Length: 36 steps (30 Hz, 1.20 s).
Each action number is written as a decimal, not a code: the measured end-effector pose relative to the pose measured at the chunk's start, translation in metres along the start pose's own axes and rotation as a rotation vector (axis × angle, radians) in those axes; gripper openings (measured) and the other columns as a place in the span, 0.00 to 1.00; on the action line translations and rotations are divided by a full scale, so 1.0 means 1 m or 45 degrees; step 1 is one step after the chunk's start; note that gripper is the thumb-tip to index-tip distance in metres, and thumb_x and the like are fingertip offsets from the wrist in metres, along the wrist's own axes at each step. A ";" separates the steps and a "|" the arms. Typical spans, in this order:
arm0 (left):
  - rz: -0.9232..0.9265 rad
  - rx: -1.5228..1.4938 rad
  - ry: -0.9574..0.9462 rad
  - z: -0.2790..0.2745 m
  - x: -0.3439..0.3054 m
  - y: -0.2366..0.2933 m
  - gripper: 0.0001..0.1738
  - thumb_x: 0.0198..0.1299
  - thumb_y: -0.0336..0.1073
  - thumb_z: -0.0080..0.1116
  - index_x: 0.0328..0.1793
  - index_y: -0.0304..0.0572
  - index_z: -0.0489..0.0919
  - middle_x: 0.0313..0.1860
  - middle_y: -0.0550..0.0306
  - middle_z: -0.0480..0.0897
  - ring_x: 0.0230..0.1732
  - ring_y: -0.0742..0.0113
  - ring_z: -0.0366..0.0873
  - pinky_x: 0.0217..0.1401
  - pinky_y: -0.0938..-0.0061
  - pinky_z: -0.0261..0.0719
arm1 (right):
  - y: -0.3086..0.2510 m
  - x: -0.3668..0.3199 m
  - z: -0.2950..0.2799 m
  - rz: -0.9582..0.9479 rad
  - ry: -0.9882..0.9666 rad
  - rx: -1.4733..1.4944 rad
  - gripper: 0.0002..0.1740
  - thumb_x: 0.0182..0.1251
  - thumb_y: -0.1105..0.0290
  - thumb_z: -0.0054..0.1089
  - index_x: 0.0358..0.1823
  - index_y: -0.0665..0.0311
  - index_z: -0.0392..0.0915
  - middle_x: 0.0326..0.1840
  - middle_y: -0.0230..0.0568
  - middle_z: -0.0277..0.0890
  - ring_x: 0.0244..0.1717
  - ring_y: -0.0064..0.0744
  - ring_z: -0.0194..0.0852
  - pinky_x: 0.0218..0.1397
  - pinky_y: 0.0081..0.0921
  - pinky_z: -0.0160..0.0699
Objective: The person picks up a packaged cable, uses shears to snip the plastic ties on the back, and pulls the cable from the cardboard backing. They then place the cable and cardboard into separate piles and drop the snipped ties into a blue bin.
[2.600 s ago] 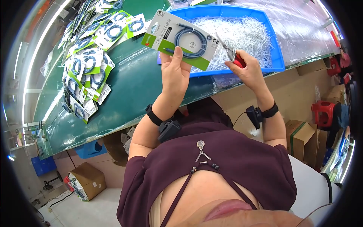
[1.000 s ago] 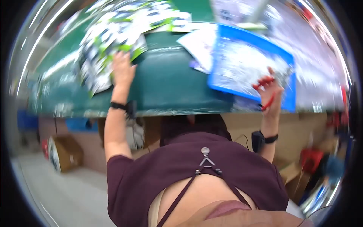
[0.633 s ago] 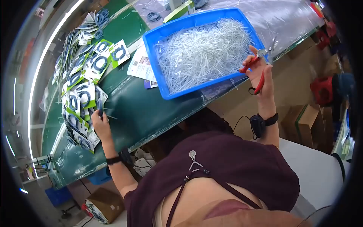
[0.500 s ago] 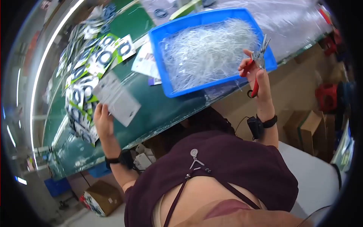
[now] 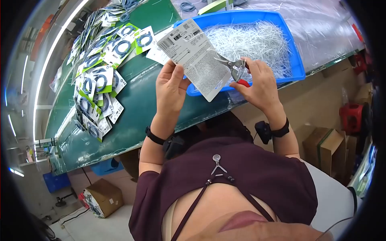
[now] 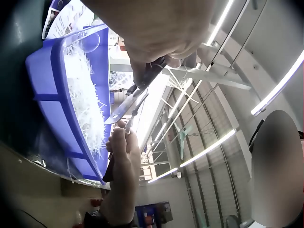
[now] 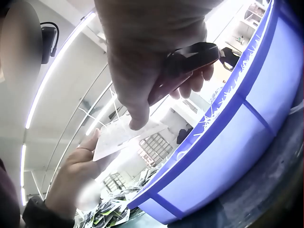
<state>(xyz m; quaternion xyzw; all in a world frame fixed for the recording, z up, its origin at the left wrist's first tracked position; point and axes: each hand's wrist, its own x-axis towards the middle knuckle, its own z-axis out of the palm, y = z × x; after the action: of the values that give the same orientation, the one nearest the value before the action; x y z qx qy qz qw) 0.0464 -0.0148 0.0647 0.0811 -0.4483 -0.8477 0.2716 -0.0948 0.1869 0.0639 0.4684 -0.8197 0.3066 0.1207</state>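
In the head view the left hand (image 5: 171, 90) pinches a printed card (image 5: 197, 60) near its lower left edge, its text-covered back facing up. The right hand (image 5: 261, 86) grips red-handled cutters (image 5: 238, 71), their jaws parted at the card's right edge, where thin white tie ends stick out. Both hands are in front of the blue tray (image 5: 299, 60). The right wrist view shows the card (image 7: 111, 138) between the left hand (image 7: 71, 171) and the right hand (image 7: 152, 57). In the left wrist view the card (image 6: 122, 110) is seen nearly edge-on.
Clear and white plastic strips (image 5: 257, 40) fill the tray. At the left of the green table (image 5: 136, 96) lies a pile of carded blue cables (image 5: 96, 80). A loose cable coil (image 5: 187, 6) is behind the tray; cardboard boxes (image 5: 326, 146) stand below at the right.
The left hand has brought a card from the pile to the front of the tray. The right hand has closed around the cutters, which now meet the card's edge.
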 end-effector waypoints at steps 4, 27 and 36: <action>-0.021 0.018 -0.004 0.008 -0.001 -0.008 0.18 0.72 0.34 0.50 0.63 0.31 0.70 0.56 0.49 0.79 0.55 0.61 0.79 0.60 0.62 0.81 | 0.003 0.000 0.006 0.029 0.020 0.004 0.36 0.48 0.56 0.75 0.57 0.62 0.72 0.35 0.40 0.71 0.39 0.40 0.71 0.44 0.36 0.70; -0.151 -0.040 -0.048 0.014 0.002 -0.026 0.18 0.73 0.32 0.48 0.64 0.30 0.70 0.56 0.50 0.79 0.56 0.63 0.79 0.59 0.64 0.82 | 0.015 -0.002 0.006 0.222 -0.349 0.011 0.26 0.60 0.53 0.67 0.37 0.67 0.64 0.30 0.55 0.72 0.31 0.58 0.74 0.33 0.44 0.73; -0.171 -0.006 -0.084 0.011 -0.004 -0.023 0.20 0.72 0.33 0.49 0.67 0.31 0.69 0.57 0.50 0.79 0.55 0.63 0.79 0.58 0.65 0.82 | 0.011 0.004 0.004 -0.018 -0.133 -0.033 0.27 0.58 0.52 0.68 0.41 0.67 0.65 0.36 0.53 0.71 0.39 0.54 0.72 0.41 0.43 0.71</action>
<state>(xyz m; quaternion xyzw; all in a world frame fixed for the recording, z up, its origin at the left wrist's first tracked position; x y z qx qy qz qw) 0.0367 0.0062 0.0521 0.0826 -0.4486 -0.8673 0.1992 -0.1059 0.1859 0.0588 0.4882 -0.8254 0.2702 0.0859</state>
